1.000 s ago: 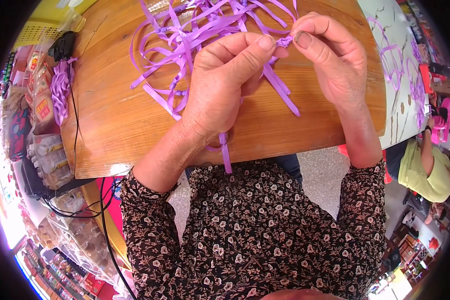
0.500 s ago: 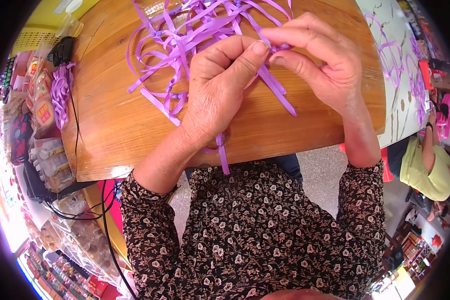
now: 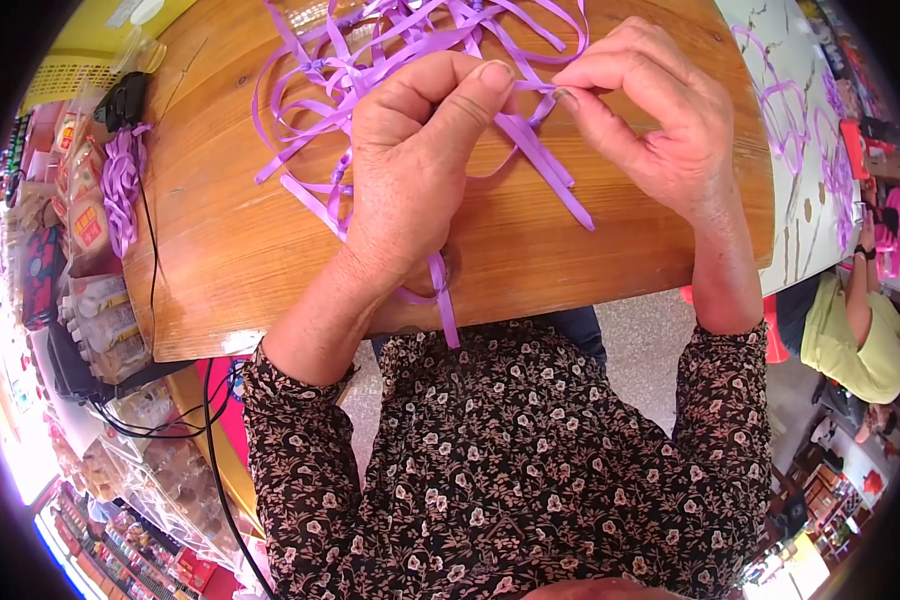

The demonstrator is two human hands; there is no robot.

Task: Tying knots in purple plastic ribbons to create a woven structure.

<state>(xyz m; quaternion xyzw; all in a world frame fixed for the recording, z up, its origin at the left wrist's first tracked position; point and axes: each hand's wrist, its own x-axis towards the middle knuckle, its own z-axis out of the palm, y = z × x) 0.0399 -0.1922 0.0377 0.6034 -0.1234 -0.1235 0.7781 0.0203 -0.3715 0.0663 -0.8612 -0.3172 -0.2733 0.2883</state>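
A purple ribbon point(image 3: 533, 87) runs taut between my two hands above the wooden table. My left hand point(image 3: 410, 150) is closed, pinching one part of it between thumb and forefinger. With thumb and forefinger my right hand point(image 3: 660, 120) grips the ribbon a short way to the right. Loose ribbon ends point(image 3: 545, 170) hang below, between the hands. Behind my left hand lies a tangled pile of purple ribbons point(image 3: 370, 75) with small knots in it. Another ribbon end point(image 3: 445, 300) droops over the table's near edge below my left wrist.
The wooden table point(image 3: 240, 240) fills the middle. At its left stand a purple ribbon bundle point(image 3: 122, 190), bagged goods point(image 3: 105, 320) and black cables point(image 3: 210, 440). On the right, a white marbled table point(image 3: 795, 220) carries more purple ribbons point(image 3: 785, 120); a person in a yellow-green top point(image 3: 850, 340) sits beside it.
My hands have moved apart, the left one to the left and the right one slightly right. The stretch of ribbon between them now shows, pulled straight.
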